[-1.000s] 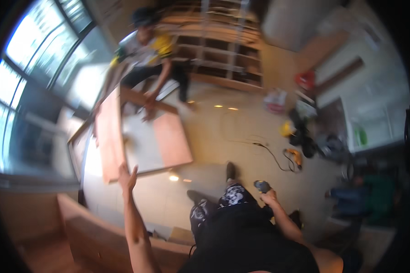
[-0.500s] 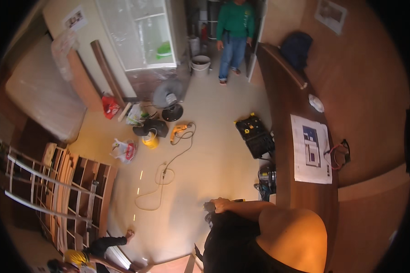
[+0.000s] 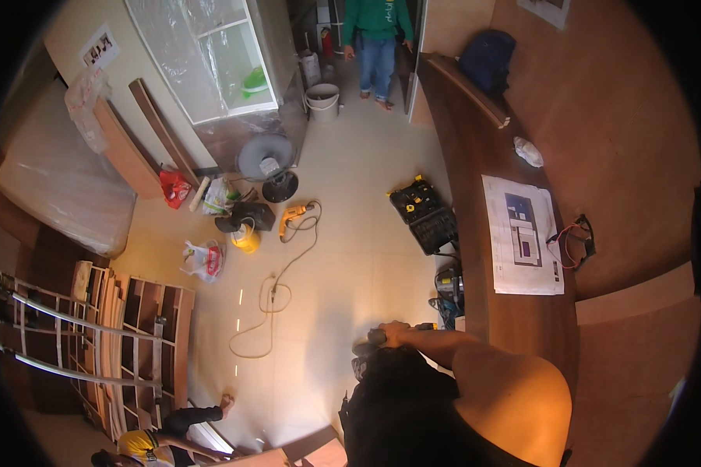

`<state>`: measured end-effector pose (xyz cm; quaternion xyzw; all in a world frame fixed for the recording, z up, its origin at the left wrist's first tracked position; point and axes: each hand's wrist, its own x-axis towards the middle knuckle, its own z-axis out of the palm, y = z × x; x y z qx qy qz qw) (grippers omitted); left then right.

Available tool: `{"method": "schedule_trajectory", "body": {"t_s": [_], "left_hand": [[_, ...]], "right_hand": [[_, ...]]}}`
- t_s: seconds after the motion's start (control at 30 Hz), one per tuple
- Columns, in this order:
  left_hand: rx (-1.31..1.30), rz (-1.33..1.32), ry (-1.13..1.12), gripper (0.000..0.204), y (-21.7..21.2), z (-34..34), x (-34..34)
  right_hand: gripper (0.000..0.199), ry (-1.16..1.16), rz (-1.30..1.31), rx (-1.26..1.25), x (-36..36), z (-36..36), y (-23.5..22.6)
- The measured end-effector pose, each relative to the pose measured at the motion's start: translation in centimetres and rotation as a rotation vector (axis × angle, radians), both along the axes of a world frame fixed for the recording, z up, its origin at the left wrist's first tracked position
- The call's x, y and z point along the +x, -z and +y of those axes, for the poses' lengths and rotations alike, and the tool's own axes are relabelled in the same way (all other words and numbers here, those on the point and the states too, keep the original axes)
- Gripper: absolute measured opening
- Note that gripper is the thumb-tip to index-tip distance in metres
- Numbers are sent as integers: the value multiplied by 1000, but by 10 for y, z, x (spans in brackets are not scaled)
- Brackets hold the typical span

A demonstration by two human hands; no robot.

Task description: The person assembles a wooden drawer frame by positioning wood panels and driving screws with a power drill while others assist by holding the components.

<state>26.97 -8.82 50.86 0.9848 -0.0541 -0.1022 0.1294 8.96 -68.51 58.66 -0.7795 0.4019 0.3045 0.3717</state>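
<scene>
Your right hand (image 3: 393, 335) keeps a closed grip on a dark tool (image 3: 370, 339) (kind unclear), just left of the wooden surface (image 3: 475, 257); your left hand is hidden.

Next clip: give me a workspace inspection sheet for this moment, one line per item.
Surface: pale tiled floor; curved wooden counter carrying a drawing sheet.
Job's things: small grey object, details unclear.
Clutter: open black tool case, orange drill, plastic bags, floor fan, white bucket.
Hands: right hand closed on the grey object; left hand not seen.
Cables: drill cord looped across the floor; red and black wires on the counter.
Surroundings: person in green top at the doorway; ladder; flat shelf unit.
</scene>
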Motion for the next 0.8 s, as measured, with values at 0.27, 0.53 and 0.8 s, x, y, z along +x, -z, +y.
{"method": "schedule_trajectory", "body": {"t_s": [0.27,0.53,0.8], "left_hand": [[-435,17,-114,30,-72,-67,-15],[-696,255,-225,23,-9,-105,-179],[-368,475,-114,33,36,-85,-237]], "right_hand": [[77,183,-33,-3,-78,28,-5],[76,245,-37,-113,-125,17,20],[65,201,-42,-42,-130,2,26]]}}
